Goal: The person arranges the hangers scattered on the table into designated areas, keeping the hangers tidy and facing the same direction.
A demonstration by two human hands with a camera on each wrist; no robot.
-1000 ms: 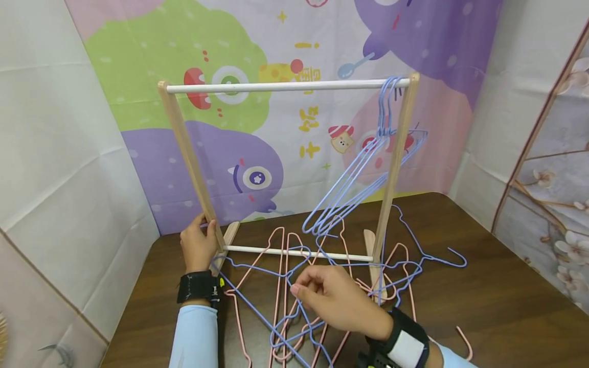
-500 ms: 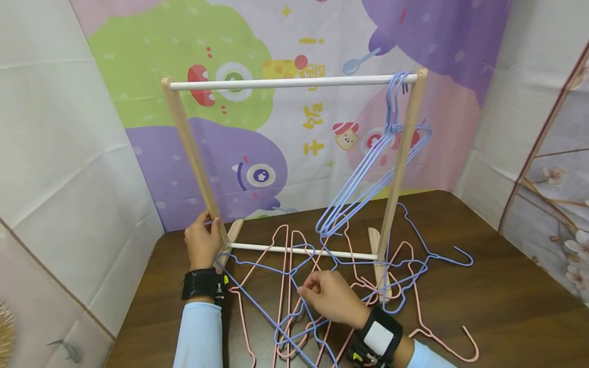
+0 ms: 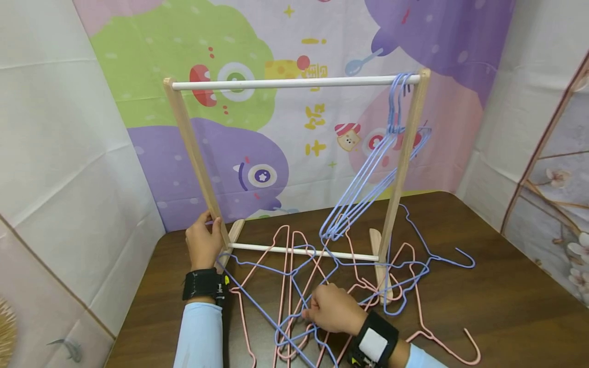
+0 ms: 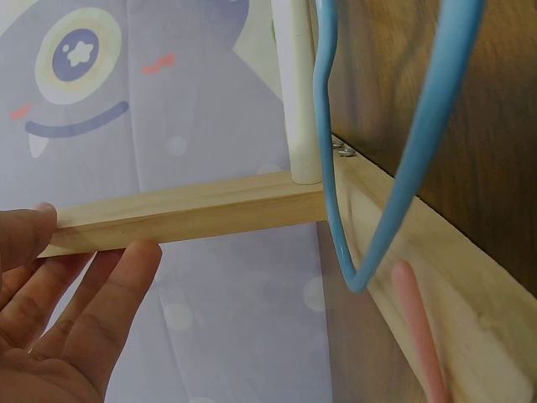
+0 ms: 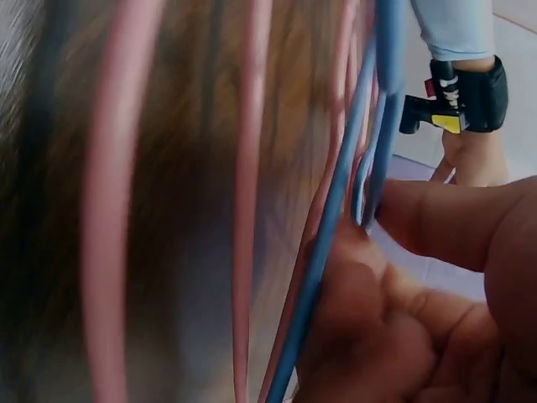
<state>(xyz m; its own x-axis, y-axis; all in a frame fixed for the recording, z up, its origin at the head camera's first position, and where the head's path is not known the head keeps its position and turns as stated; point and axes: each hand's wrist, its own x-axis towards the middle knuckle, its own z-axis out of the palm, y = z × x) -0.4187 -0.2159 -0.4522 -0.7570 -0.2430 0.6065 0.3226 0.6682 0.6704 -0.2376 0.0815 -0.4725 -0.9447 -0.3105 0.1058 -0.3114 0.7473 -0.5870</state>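
Note:
My left hand (image 3: 203, 243) holds the left wooden post (image 3: 190, 148) of a small clothes rack low down, thumb on one side and fingers on the other; the left wrist view shows this post (image 4: 185, 210) between them. Over the hanger pile, my right hand (image 3: 335, 309) has its fingers curled. Up close, its thumb and index finger (image 5: 436, 222) pinch the wire of a blue hanger (image 5: 388, 50). Several blue hangers (image 3: 359, 189) hang bunched at the right end of the white top rail (image 3: 294, 83). Pink hangers (image 3: 281, 276) lie tangled with blue ones below.
On the brown table (image 3: 506, 291), a blue hanger's hook (image 3: 460, 260) and a pink hanger's hook (image 3: 474, 347) stick out to the right. The rack's white lower bar (image 3: 262, 249) runs behind the pile. A cartoon-printed cloth (image 3: 257, 30) hangs at the back.
My right hand has moved slightly down into the pile, its fingertips now at the hanger wires. The left hand keeps its hold on the post. The view has shifted a little.

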